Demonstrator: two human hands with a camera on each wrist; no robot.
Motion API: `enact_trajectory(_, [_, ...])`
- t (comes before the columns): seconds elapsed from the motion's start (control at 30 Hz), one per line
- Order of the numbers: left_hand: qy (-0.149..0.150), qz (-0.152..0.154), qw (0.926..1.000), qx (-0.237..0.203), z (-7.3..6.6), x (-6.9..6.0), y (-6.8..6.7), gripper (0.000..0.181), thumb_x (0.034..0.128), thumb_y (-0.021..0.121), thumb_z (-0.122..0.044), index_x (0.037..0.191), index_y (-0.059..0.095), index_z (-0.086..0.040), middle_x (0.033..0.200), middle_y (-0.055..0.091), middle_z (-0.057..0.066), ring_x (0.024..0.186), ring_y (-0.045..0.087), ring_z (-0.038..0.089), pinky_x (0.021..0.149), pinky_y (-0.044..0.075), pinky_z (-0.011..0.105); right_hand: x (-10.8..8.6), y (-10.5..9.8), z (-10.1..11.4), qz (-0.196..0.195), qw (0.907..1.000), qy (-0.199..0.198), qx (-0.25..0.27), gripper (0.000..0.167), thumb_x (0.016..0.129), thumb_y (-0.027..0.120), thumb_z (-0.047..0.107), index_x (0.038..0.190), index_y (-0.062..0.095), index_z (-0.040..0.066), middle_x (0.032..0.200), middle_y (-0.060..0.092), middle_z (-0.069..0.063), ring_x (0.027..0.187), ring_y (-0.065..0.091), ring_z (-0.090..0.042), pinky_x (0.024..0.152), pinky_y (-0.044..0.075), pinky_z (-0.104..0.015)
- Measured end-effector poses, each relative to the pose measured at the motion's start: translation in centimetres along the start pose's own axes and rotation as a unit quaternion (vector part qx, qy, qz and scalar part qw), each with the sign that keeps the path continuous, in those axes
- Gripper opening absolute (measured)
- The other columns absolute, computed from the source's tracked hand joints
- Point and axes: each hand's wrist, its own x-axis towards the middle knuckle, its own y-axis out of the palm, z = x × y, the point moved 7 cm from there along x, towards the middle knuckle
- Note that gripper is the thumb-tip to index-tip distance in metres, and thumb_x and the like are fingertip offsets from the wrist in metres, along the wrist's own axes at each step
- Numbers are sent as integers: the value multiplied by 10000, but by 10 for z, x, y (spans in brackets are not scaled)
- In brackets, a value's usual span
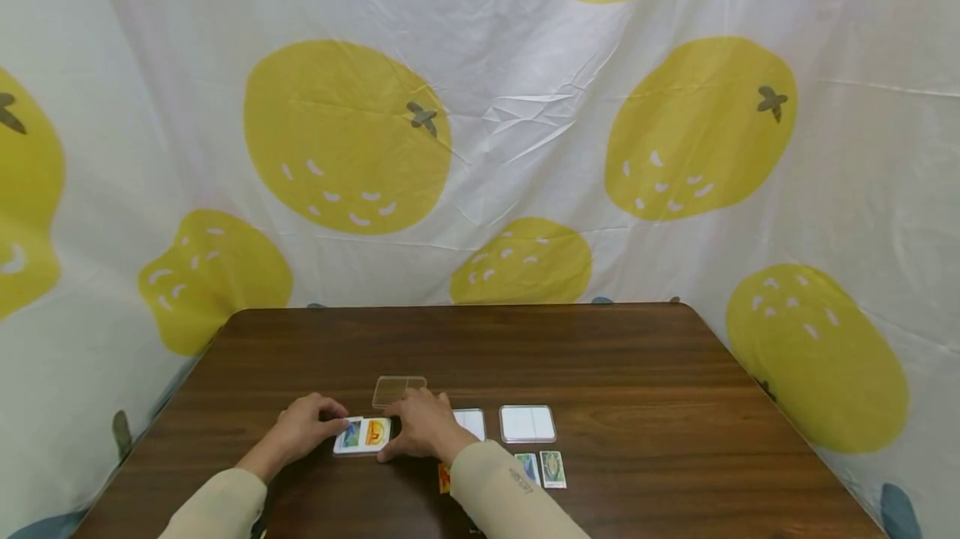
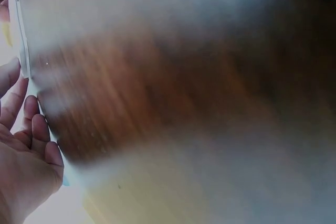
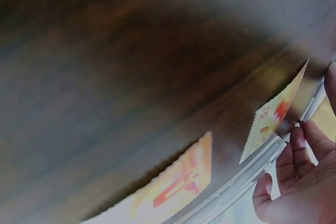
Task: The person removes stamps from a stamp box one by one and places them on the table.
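Observation:
A shallow white case (image 1: 362,449) lies between the two hands in the head view. Inside it sit a blue-green stamp (image 1: 350,434) on the left and an orange stamp (image 1: 376,432) on the right. The left hand (image 1: 303,429) pinches the case's left end, its fingertips by the blue-green stamp. At the right end, the right hand (image 1: 426,424) grips the case between thumb and fingers, the thumb at the near corner. In the left wrist view only the case's edge (image 2: 22,35) shows. The right wrist view catches stamps with toothed edges, one yellowish (image 3: 274,116), another orange (image 3: 181,187).
A clear lid (image 1: 400,391) lies behind the hands. To the right are a white case (image 1: 471,419), partly covered by the right hand, and another white case (image 1: 528,424). Nearer are two greenish stamps, one (image 1: 553,470) fully visible, and an orange stamp (image 1: 444,479) partly behind the sleeve.

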Motion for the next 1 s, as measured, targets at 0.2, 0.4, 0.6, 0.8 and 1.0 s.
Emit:
enact_trajectory(0.2, [-40, -121, 9999, 46, 1, 0, -2, 153, 893, 722, -248, 955, 740, -110, 965, 636, 15, 998, 591, 275, 894, 369, 630, 0, 0, 0, 5, 10000, -31, -24, 659, 722, 810, 586, 1284, 671, 269, 1319, 573, 24, 1237, 492, -226, 908, 383, -431])
enact_trajectory(0.4, [-107, -213, 9997, -106, 2, 0, -3, 157, 874, 742, -241, 933, 727, -97, 949, 644, 19, 951, 592, 244, 875, 404, 569, -1, -1, 1, -29, 10000, -43, -36, 654, 719, 813, 585, 1275, 677, 268, 1304, 580, 31, 1215, 500, -216, 887, 385, -416])
enact_trajectory(0.6, [-159, -251, 9981, -542, 2, 0, -4, 139, 866, 751, -192, 919, 708, -71, 940, 656, 30, 901, 584, 214, 844, 452, 489, -1, 0, 1, 36, 10000, -13, -55, 653, 725, 806, 589, 1282, 672, 274, 1317, 572, 29, 1228, 494, -225, 901, 385, -427])
enact_trajectory(0.8, [-458, -177, 9915, -1208, 5, 0, -6, 161, 891, 734, -189, 954, 705, -44, 1004, 668, 71, 914, 567, 224, 822, 450, 421, 0, 0, 1, 44, 9999, 4, -126, 651, 729, 799, 598, 1283, 668, 281, 1323, 567, 30, 1235, 491, -227, 908, 389, -431])
enact_trajectory(1.0, [-769, 191, 9786, -1897, 11, -2, -9, 245, 912, 715, -253, 1006, 705, -27, 1035, 656, 66, 929, 542, 217, 792, 414, 371, 1, 1, 1, 30, 9999, 19, -159, 645, 728, 798, 599, 1278, 669, 286, 1328, 565, 31, 1240, 488, -226, 910, 391, -428])
